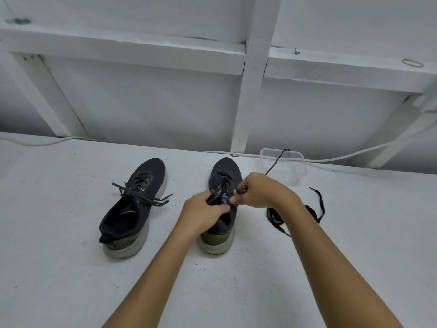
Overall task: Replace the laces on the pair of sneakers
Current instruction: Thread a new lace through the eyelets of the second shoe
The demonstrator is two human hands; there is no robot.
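Observation:
Two dark sneakers with pale soles stand on the white surface, toes pointing away from me. The left sneaker [132, 204] is laced, with its dark lace ends lying loose across the tongue. Both my hands are on the right sneaker [223, 176]. My left hand [203, 213] grips its tongue and upper near the eyelets. My right hand [257, 191] pinches a dark lace at the eyelets on the shoe's right side. A loose dark lace [316, 204] lies bunched on the surface to the right, partly hidden by my right forearm.
A clear plastic container [295, 166] stands at the back right with a dark lace end [275, 162] hanging over its rim. A white cable [354, 155] runs along the back edge. White wooden framing [250, 91] rises behind the surface.

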